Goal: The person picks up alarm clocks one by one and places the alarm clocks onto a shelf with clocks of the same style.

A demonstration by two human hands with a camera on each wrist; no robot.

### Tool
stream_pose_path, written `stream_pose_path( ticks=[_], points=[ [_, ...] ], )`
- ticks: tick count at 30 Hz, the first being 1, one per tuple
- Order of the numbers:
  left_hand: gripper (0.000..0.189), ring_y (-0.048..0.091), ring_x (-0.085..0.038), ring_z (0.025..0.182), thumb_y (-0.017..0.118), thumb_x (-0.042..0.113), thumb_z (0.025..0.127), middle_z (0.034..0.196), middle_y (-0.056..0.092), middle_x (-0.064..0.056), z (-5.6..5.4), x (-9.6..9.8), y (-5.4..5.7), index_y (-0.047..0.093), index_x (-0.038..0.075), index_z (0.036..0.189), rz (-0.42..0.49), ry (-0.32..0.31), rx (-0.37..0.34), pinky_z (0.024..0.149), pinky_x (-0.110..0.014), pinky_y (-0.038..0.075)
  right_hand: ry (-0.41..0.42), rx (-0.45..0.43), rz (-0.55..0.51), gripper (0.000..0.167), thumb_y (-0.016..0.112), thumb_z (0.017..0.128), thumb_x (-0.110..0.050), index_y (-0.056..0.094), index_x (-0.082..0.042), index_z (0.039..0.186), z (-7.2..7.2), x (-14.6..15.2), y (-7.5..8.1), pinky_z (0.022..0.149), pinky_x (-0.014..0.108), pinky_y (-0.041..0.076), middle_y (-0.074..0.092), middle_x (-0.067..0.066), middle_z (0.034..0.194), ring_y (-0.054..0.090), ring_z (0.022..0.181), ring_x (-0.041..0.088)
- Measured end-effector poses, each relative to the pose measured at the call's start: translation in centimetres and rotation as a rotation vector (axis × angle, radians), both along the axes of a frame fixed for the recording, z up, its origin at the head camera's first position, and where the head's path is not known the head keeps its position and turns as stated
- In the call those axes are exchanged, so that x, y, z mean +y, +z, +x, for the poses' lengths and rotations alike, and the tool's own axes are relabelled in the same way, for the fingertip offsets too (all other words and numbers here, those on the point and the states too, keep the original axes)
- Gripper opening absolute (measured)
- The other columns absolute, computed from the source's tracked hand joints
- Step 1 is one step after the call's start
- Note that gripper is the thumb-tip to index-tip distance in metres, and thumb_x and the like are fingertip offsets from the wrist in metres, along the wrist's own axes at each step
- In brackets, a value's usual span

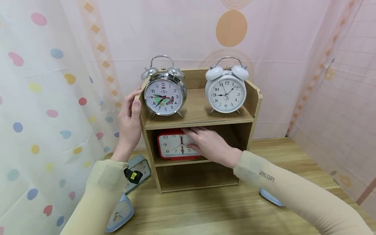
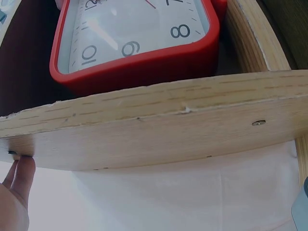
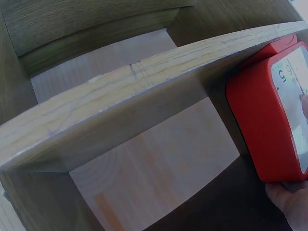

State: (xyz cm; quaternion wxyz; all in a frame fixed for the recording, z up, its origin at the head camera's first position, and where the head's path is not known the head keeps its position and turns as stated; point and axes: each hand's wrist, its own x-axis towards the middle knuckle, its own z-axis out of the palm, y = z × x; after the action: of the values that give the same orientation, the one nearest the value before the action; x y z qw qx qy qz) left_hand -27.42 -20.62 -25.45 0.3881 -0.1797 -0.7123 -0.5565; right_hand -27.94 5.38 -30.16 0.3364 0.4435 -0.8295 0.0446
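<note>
A small wooden shelf (image 1: 199, 123) stands on the table. My left hand (image 1: 130, 122) rests against the outer side of its left panel, fingers fairly straight; the left wrist view shows fingertips (image 2: 24, 175) touching that panel. In the middle compartment, a red alarm clock (image 1: 173, 145) stands upright at the left, facing forward. My right hand (image 1: 211, 145) holds it, with the thumb over the white face and the fingers at its top edge. The right wrist view shows a finger (image 3: 284, 197) at the red casing. Part of the clock face is hidden behind the hand.
On the top board stand a silver twin-bell alarm clock (image 1: 164, 96) and a white twin-bell alarm clock (image 1: 226, 93). A grey-green clock (image 1: 142, 168) and a light blue clock (image 1: 121, 213) lie left on the wooden table (image 1: 182, 212). Another blue object (image 1: 270, 196) shows under the right forearm.
</note>
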Motion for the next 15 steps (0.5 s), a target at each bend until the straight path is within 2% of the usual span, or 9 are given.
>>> stream_pose_path(
  ticks=[7,15],
  points=[
    [0.040,0.047,-0.017,0.154,0.045,0.025,0.111,0.162,0.053,-0.003,0.1,0.0,0.0,0.056,0.009,0.146,-0.005,0.013,0.003,0.127,-0.025,0.038,-0.003,-0.001,-0.001,0.049,0.078,0.096,-0.030,0.065,-0.006,0.137,-0.2,-0.7,0.0,0.080,0.039,0.064,0.074,0.007,0.122,0.074,0.097,0.022],
    [0.040,0.047,-0.016,0.154,0.045,0.025,0.111,0.162,0.054,-0.003,0.0,0.0,0.0,0.056,0.009,0.145,-0.013,0.026,0.008,0.127,-0.024,0.038,-0.010,-0.030,0.004,0.048,0.076,0.097,-0.029,0.064,-0.007,0.138,-0.4,-1.2,0.0,0.079,0.040,0.064,0.073,0.009,0.125,0.073,0.098,0.023]
  ],
)
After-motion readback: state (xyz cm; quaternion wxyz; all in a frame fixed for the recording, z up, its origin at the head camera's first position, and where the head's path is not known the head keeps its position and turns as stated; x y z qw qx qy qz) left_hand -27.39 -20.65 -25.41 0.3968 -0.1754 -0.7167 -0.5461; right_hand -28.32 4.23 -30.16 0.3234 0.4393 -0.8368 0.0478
